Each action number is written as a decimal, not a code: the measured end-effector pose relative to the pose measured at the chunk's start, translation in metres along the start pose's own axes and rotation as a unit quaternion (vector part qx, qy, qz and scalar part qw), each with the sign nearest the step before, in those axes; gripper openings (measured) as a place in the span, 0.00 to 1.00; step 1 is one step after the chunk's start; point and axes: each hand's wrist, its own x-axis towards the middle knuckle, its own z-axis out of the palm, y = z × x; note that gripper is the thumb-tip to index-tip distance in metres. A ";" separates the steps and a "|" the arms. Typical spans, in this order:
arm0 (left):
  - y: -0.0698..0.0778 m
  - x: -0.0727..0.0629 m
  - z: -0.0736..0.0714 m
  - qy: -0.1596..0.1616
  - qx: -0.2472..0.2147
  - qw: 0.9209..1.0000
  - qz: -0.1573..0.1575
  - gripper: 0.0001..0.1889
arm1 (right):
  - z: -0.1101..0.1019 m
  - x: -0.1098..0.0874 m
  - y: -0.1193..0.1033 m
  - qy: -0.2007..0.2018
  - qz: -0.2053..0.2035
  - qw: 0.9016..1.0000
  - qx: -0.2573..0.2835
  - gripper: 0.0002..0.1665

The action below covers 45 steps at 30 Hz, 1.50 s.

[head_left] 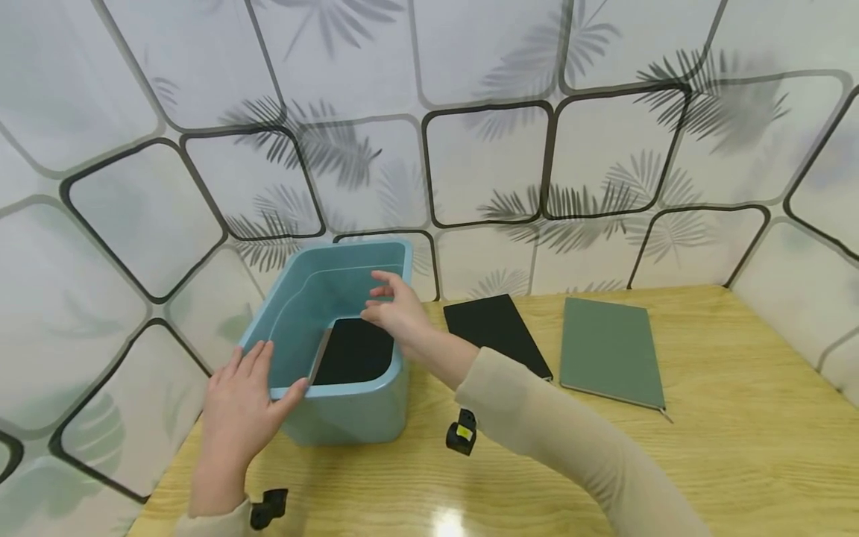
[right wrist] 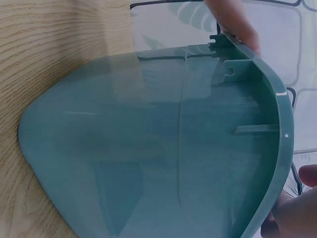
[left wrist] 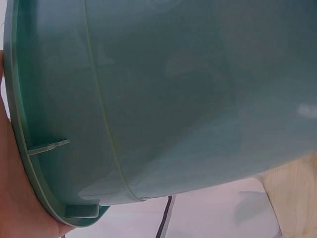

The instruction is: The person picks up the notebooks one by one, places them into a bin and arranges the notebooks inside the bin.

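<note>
A blue-green plastic bin (head_left: 342, 418) stands on the wooden table against the wall, at left in the head view. Inside it lies a flat black notebook (head_left: 356, 356), its pale page edge showing on the left. My left hand (head_left: 238, 406) rests on the bin's near left corner, fingers and thumb spread along the rim. Above the bin's right rim is my right hand (head_left: 401, 313), fingers loosely bent over the inside and nothing between them. Both wrist views are mostly filled by the bin's outer wall (left wrist: 173, 109).
Right of the bin, a second black notebook (head_left: 496, 332) lies on the table (head_left: 523, 477), partly behind my right forearm. Further right lies a green notebook (head_left: 611, 350) with a ribbon at its near corner. A patterned wall covering (head_left: 483, 164) closes off the back and sides.
</note>
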 end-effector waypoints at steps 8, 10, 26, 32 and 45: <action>0.001 0.002 0.001 0.005 0.000 1.000 0.006 0.39 | -0.010 -0.005 -0.004 -0.021 -0.014 0.999 0.026 0.36; 0.000 0.002 0.002 0.008 -0.002 1.000 0.008 0.39 | -0.013 -0.007 -0.004 -0.029 -0.020 0.999 0.020 0.35; 0.002 0.003 0.002 0.012 -0.005 1.000 0.011 0.38 | -0.050 -0.023 -0.005 -0.055 -0.050 0.997 -0.026 0.33; 0.001 0.002 0.002 0.010 -0.005 1.000 0.009 0.38 | -0.063 -0.026 0.000 -0.057 -0.052 0.997 -0.025 0.34; 0.001 -0.001 0.002 0.005 -0.006 1.000 0.006 0.38 | -0.088 -0.036 0.007 -0.056 -0.042 0.997 -0.033 0.34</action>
